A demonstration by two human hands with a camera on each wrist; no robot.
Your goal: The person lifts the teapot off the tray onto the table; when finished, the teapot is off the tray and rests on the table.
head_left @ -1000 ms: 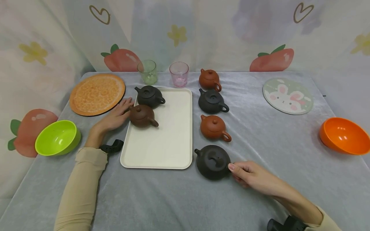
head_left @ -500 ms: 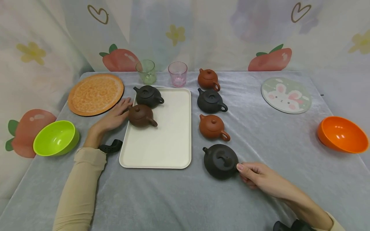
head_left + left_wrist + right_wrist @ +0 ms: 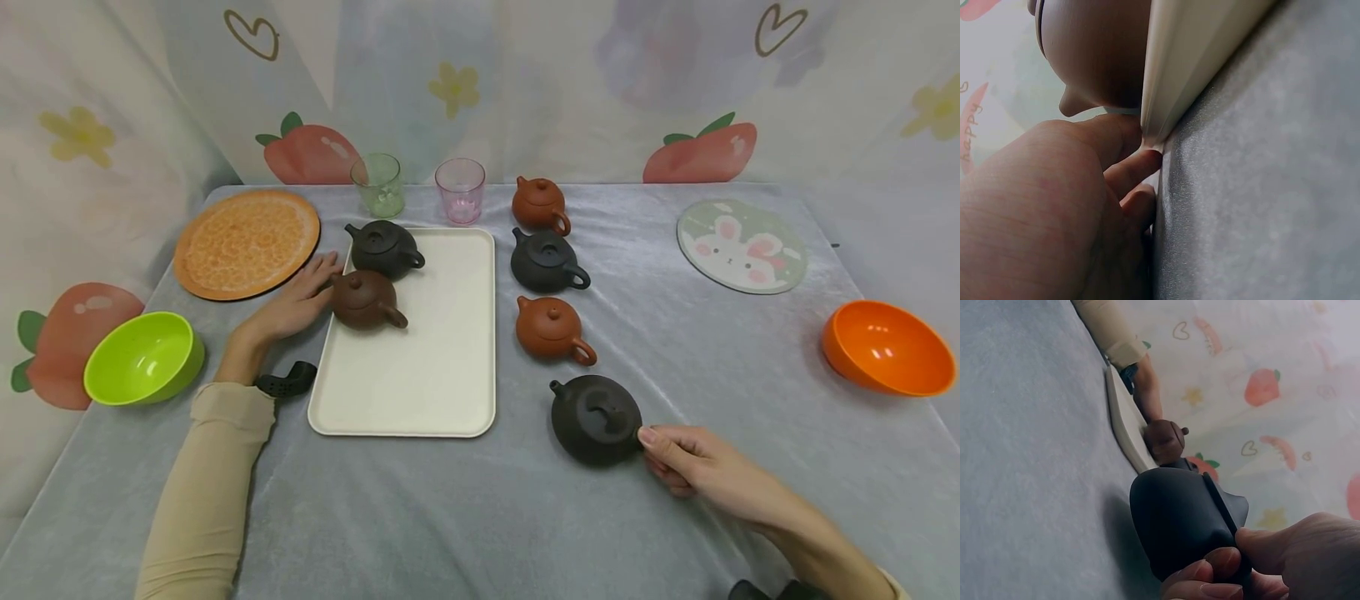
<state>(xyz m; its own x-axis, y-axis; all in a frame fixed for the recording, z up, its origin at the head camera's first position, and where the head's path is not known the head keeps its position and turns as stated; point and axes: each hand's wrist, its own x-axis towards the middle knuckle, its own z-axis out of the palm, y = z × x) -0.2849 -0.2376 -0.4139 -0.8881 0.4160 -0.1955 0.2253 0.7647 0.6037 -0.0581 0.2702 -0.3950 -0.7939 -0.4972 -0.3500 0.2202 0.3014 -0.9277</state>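
My right hand (image 3: 693,467) pinches the handle of a black teapot (image 3: 596,419) at the front right of the tray; its handle is hidden by my fingers in the head view. A shadow lies beside this black teapot (image 3: 1175,515) in the right wrist view. My left hand (image 3: 288,304) lies with fingers stretched along the left side of a cream tray (image 3: 420,383). Fingertips (image 3: 1147,154) touch the tray's edge in the left wrist view. On the tray sit a brown teapot (image 3: 365,300) and, behind it, a second black teapot (image 3: 384,249).
Right of the tray stand a reddish teapot (image 3: 551,327), another black teapot (image 3: 546,262) and a small reddish teapot (image 3: 538,204). Behind are green (image 3: 381,187) and pink (image 3: 461,192) glasses. Bowls, green (image 3: 144,358) and orange (image 3: 888,348), flank orange (image 3: 247,244) and bunny (image 3: 741,246) mats.
My right hand has carried the black teapot to the right, away from the tray. My left hand has stayed at the tray's edge.
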